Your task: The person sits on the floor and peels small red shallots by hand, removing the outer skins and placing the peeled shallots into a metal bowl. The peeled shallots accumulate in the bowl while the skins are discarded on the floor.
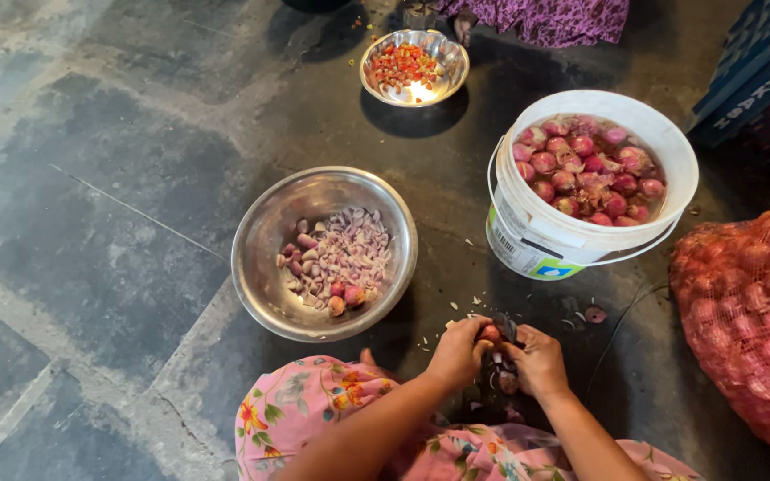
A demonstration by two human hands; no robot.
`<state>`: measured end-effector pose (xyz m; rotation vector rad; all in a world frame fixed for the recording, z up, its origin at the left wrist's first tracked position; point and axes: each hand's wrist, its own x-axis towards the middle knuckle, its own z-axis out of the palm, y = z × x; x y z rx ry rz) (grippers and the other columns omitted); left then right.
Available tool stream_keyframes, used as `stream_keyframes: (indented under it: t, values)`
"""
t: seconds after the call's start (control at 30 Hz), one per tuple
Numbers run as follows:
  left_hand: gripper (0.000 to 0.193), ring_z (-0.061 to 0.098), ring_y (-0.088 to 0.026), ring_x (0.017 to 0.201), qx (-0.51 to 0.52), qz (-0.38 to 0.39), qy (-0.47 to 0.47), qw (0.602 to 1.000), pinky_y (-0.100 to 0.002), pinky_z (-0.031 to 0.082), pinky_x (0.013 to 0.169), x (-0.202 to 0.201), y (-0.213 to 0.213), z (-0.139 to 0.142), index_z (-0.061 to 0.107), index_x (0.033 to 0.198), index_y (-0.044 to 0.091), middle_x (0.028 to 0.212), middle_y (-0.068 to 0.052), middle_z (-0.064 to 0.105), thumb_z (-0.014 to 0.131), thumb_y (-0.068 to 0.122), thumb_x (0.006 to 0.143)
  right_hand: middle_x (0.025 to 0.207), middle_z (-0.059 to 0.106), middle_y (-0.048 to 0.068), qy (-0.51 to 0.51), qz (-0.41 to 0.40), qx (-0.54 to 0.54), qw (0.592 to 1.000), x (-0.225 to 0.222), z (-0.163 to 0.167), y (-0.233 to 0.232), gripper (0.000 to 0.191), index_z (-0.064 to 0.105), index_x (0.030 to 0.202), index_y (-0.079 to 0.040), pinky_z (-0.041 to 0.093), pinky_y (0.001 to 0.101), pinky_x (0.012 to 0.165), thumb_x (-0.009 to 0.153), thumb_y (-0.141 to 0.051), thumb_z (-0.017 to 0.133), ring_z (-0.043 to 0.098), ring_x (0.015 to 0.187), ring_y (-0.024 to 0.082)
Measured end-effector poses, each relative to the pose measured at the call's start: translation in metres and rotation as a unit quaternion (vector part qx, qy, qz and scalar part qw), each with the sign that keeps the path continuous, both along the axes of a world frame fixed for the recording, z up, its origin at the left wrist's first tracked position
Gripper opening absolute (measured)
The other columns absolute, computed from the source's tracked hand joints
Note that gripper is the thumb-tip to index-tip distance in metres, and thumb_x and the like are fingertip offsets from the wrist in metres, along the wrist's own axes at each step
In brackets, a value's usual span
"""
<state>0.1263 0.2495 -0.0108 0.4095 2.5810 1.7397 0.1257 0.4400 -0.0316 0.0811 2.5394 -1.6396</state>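
While the left hand (459, 352) clamps a small red onion (490, 334), the right hand (536, 361) closes beside it on a blade-like object, indistinct. Steel bowl (265, 233) of cut pieces and white bucket (581, 236) of soaking onions sit near, apparently for easy reach.

The stone floor (91, 205) lies open to the left. Ahead, the steel bowl of cut shallots (265, 258) and the white bucket of peeled shallots (528, 227) leave a narrow gap between them. The red mesh sack (750, 312) blocks the right side.
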Motion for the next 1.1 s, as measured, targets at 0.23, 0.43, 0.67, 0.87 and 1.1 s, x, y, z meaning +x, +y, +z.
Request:
stream_keyframes:
  t: [0.23,0.43,0.67,0.87,1.1]
  values:
    - [0.034,0.068,-0.038,0.106,-0.013,0.005,-0.066,0.998,-0.044,0.053,0.093,-0.003,-0.001,-0.014,0.068,0.121,0.005,0.112,-0.02,0.072,0.073,0.012,0.089,0.097,0.08,0.006,0.037,0.012,0.066,0.997,0.0,0.003,-0.005,0.031,0.079,0.104,-0.011,0.057,0.0303,0.078,0.074,-0.007,0.081,0.077,0.087,0.018]
    - [0.033,0.067,-0.039,0.105,-0.027,0.006,-0.045,0.999,-0.045,0.052,0.092,-0.004,0.001,-0.02,0.067,0.12,0.006,0.111,-0.019,0.072,0.073,0.012,0.088,0.095,0.079,0.007,0.058,0.024,0.097,0.993,0.0,-0.008,-0.004,0.028,0.079,0.104,-0.01,0.057,0.0304,0.078,0.076,-0.008,0.08,0.076,0.087,0.019]
    - [0.032,0.066,-0.039,0.105,-0.001,0.011,0.017,1.0,-0.046,0.05,0.094,-0.002,-0.001,0.001,0.067,0.12,0.005,0.11,-0.019,0.071,0.072,0.011,0.088,0.085,0.074,0.008,0.039,-0.037,0.05,0.997,0.006,0.004,-0.009,0.019,0.078,0.097,-0.003,0.054,0.0291,0.07,0.08,-0.008,0.081,0.069,0.075,0.015]
    - [0.023,0.067,-0.037,0.104,-0.003,0.009,0.022,1.0,-0.046,0.049,0.096,-0.003,0.001,0.008,0.068,0.115,0.007,0.106,-0.016,0.073,0.069,0.01,0.092,0.081,0.073,0.009,0.079,-0.018,0.071,0.994,0.004,0.009,-0.006,0.016,0.074,0.093,-0.004,0.053,0.0319,0.067,0.082,-0.012,0.081,0.068,0.071,0.017]
    - [0.034,0.069,-0.036,0.108,-0.022,0.013,-0.109,0.994,-0.042,0.054,0.094,-0.005,-0.001,-0.013,0.067,0.123,0.008,0.114,-0.017,0.072,0.07,0.012,0.09,0.088,0.071,0.014,0.092,0.047,0.116,0.988,0.009,0.002,-0.003,0.025,0.077,0.103,-0.007,0.053,0.038,0.069,0.079,-0.012,0.081,0.071,0.08,0.032]
